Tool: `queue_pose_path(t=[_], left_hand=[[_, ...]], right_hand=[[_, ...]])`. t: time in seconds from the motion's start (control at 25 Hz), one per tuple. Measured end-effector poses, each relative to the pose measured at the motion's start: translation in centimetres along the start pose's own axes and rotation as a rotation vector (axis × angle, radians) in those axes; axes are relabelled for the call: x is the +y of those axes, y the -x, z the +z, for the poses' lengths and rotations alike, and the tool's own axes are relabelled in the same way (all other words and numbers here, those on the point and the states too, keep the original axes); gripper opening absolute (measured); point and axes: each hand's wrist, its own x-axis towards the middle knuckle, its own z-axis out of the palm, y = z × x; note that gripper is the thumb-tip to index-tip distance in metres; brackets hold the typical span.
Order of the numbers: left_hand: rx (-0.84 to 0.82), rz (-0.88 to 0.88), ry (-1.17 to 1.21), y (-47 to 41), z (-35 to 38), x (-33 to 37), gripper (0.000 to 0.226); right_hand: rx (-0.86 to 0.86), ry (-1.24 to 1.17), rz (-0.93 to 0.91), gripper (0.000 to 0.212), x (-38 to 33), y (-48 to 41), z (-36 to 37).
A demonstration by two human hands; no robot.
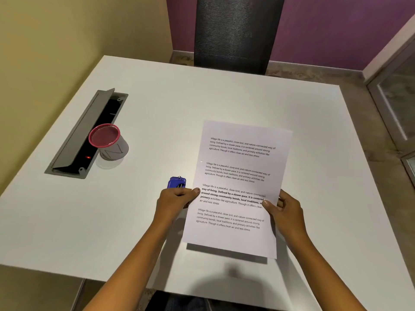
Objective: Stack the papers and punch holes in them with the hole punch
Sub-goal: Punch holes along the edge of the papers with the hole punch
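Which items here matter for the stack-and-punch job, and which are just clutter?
In the job:
papers, held off the table by the left hand and right hand
blue hole punch, just beyond the left hand

Lying about:
red mesh pen cup
open cable hatch
black mesh chair

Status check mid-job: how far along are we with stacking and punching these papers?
Done: the papers look squared into one stack, with one punched hole near the left edge. In hand: the left hand and right hand pinch its side edges, raised above the table. Left: no second hole shows, so more punching probably remains; the blue hole punch sits by the left hand.
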Motion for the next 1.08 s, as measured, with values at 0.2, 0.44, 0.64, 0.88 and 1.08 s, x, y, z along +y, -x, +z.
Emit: queue_pose_path(t=[0.2, 0.44, 0.64, 0.88, 1.08], left_hand=[[0.036, 0.009, 0.016, 0.3, 0.0, 0.2, 0.031], [0.122, 0.006, 0.017, 0.0, 0.7, 1.0, 0.06], [0.085, 0.068, 0.073, -0.2, 0.8, 2.7, 0.051], [0.124, 0.154, 0.136, -1.0, 1.0, 4.5, 0.022], [0.137, 0.146, 0.2, -1.5, 0.5, 4.9, 0.027]], right_hand=[[-0.003, -0.035, -0.019, 0.036, -0.3, 0.2, -0.2], [0.008, -0.038, -0.04, 0.036, -1.0, 0.1, -0.4], [-0.002, -0.023, -0.074, 0.036, -1.4, 0.1, -0.6], [-0.028, 0.06, -0.115, 0.033, -1.5, 0.6, -0.5], [-0.022, 0.044, -0.124, 0.033, -1.5, 0.7, -0.6]])
